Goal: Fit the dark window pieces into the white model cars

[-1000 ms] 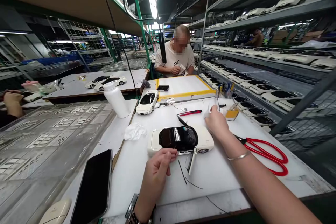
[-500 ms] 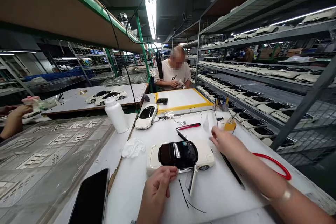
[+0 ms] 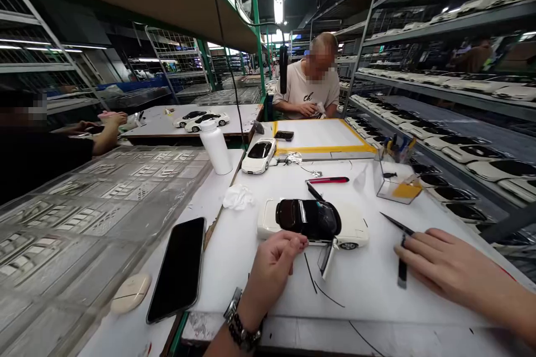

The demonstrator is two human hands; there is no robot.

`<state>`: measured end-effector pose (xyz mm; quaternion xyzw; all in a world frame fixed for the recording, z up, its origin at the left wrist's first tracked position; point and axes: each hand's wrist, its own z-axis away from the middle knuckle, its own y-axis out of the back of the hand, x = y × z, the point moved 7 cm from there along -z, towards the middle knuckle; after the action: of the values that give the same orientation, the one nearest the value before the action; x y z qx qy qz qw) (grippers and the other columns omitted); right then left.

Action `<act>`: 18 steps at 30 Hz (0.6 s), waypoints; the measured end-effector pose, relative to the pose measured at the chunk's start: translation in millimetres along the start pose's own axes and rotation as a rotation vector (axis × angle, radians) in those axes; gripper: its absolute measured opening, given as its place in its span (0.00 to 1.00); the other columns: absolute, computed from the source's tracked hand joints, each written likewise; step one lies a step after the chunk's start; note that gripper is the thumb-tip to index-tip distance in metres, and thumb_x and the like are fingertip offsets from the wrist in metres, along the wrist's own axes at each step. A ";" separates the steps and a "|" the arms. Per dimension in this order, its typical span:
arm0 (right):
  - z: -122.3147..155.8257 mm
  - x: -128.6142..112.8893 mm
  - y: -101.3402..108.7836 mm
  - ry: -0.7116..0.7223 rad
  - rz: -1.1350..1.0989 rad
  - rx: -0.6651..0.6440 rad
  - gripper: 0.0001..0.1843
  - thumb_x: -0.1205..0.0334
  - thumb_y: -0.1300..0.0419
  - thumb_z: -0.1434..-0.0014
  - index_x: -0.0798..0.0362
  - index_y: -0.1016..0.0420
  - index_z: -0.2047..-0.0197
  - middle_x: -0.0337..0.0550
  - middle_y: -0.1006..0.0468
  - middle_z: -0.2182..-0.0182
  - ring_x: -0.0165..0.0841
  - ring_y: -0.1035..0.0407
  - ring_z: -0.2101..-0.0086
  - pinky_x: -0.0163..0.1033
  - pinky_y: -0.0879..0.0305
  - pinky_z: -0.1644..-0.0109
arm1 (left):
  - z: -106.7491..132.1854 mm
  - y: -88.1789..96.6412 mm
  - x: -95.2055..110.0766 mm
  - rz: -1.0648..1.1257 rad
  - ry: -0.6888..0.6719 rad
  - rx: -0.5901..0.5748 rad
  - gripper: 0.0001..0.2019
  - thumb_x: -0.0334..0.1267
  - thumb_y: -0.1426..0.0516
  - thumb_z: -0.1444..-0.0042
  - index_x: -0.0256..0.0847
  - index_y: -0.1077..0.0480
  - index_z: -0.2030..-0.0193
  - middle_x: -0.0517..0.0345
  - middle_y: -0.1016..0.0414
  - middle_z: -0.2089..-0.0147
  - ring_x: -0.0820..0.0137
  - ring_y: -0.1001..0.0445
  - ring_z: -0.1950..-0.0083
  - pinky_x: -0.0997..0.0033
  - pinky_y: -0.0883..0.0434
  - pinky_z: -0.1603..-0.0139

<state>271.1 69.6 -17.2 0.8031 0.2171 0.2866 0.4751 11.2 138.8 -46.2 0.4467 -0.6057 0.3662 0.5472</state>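
A white model car (image 3: 354,223) with a black roof stands on the white worktop, its near door (image 3: 329,259) and far door (image 3: 315,191) swung out. My left hand (image 3: 276,262) is closed in a pinch at the near sill, just left of the open door. Whatever lies between those fingertips is too small to make out. To the car's right, my right hand (image 3: 439,262) has its fingers closed over dark pointed tweezers (image 3: 393,222), partly hidden beneath them. Thin black strips (image 3: 310,273) lie in front of the car.
Behind the car are a red cutter knife (image 3: 330,180), crumpled tissue (image 3: 238,197), another white model car (image 3: 258,156) and a clear pen box (image 3: 396,181). Left stand a white bottle (image 3: 216,148), a phone (image 3: 178,270) and plastic trays (image 3: 104,240). A co-worker (image 3: 310,86) sits opposite.
My right hand has come back from near the pen box and down onto the tweezers. My left hand stays at the car's sill. The view has shifted, bringing another person in at left.
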 end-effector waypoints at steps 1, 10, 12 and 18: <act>-4.6 4.1 9.2 -0.045 -0.041 0.054 0.04 0.67 0.45 0.41 0.49 0.30 0.64 0.39 0.29 0.74 0.33 0.34 0.73 0.39 0.40 0.68 | 0.1 -0.3 -0.5 -0.002 -0.001 0.000 0.22 0.50 0.49 0.38 0.36 0.25 0.75 0.48 0.25 0.57 0.65 0.25 0.57 0.66 0.26 0.52; -70.8 7.5 -23.4 -0.881 -1.507 0.180 0.12 0.55 0.40 0.45 0.51 0.37 0.70 0.36 0.36 0.79 0.29 0.42 0.77 0.34 0.47 0.75 | 3.3 -1.8 4.1 -0.074 -0.048 -0.031 0.25 0.49 0.49 0.38 0.37 0.36 0.83 0.48 0.25 0.57 0.63 0.26 0.53 0.63 0.28 0.50; -87.5 -2.2 -37.8 -0.937 -1.592 0.083 0.12 0.56 0.40 0.45 0.51 0.39 0.71 0.35 0.35 0.81 0.28 0.43 0.78 0.33 0.49 0.74 | 3.6 -2.3 6.0 -0.087 -0.054 -0.033 0.24 0.48 0.49 0.38 0.38 0.36 0.83 0.49 0.25 0.57 0.63 0.26 0.54 0.63 0.28 0.50; -104.9 -12.0 -56.5 -0.961 -1.513 -0.008 0.14 0.55 0.40 0.45 0.51 0.42 0.72 0.34 0.33 0.83 0.27 0.45 0.80 0.33 0.53 0.76 | 5.3 -2.5 8.5 -0.119 -0.067 -0.040 0.22 0.46 0.48 0.38 0.38 0.34 0.81 0.50 0.24 0.58 0.63 0.26 0.55 0.63 0.28 0.51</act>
<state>187.9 154.8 -30.2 0.4767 0.4652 -0.4698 0.5793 11.8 131.8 -38.5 0.4828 -0.6032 0.3056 0.5565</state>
